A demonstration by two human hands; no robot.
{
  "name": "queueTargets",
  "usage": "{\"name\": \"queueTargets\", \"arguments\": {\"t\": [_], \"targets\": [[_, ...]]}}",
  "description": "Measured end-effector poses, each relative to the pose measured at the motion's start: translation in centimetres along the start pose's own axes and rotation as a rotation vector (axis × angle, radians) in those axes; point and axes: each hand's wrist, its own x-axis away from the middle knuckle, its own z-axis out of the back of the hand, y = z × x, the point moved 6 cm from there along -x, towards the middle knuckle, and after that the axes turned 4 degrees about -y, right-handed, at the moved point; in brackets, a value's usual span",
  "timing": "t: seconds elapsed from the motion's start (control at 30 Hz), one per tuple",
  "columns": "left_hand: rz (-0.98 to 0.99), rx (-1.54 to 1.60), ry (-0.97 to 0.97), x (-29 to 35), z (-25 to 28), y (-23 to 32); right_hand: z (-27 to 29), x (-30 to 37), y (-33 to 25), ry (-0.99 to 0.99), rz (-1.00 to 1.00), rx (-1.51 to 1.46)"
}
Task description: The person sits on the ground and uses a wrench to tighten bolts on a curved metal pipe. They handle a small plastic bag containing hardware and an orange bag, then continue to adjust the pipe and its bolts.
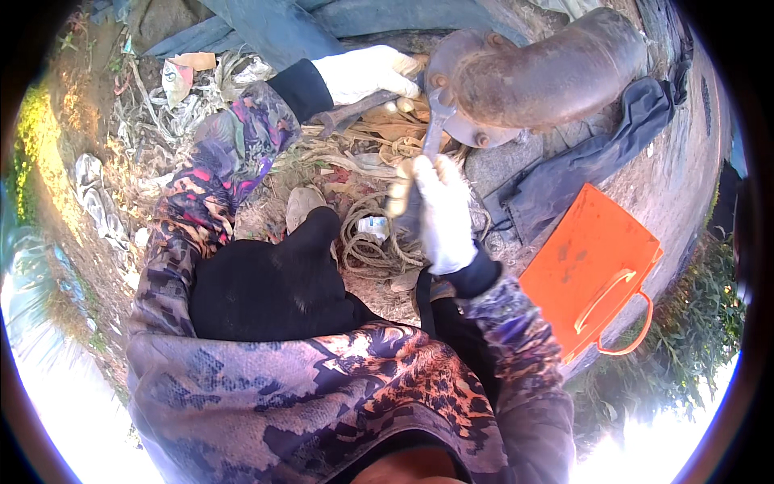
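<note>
A rusty pipe elbow [556, 73] with a round bolted flange [476, 133] lies at the far right of the work spot. My right hand [443, 214], in a white glove, is closed around a steel open-end wrench [436, 133]. The wrench's jaw meets a bolt on the flange's near left edge. My left hand [367, 74], also gloved, reaches to the flange's left side with its fingers curled over a flat, dark metal bar [351, 113]. Where the bar's far end meets the flange is hidden by the glove.
An orange metal box [592, 266] with handles stands at right. Coiled rope [379, 250] lies between my legs. Dark cloth [588, 161] is spread below the elbow. Pale plastic scraps [145, 153] litter the ground at left, and blue-grey sheeting [274, 32] lies behind.
</note>
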Motion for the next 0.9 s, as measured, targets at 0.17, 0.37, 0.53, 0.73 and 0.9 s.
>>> {"name": "queueTargets", "arguments": {"t": [0.17, 0.37, 0.53, 0.73, 0.9], "targets": [[0.004, 0.040, -0.061, -0.8, -0.8, 0.5, -3.1, -1.6, 3.0, 0.123, 0.141, -0.339], [-0.036, 0.080, -0.055, 0.4, -0.6, 0.3, -6.0, -3.2, 3.4, 0.069, 0.291, -0.410], [0.043, -0.028, -0.120, 0.1, -0.7, 1.0, -7.4, -4.3, 1.9, -0.044, 0.368, -0.667], [0.075, 0.000, -0.129, 0.1, 0.2, 0.1, -9.8, -4.2, 0.8, -0.129, 0.261, -0.688], [0.026, -0.248, -0.061, -2.4, 2.3, -1.3, -9.1, -5.9, -0.5, -0.153, 0.234, -0.672]]}}
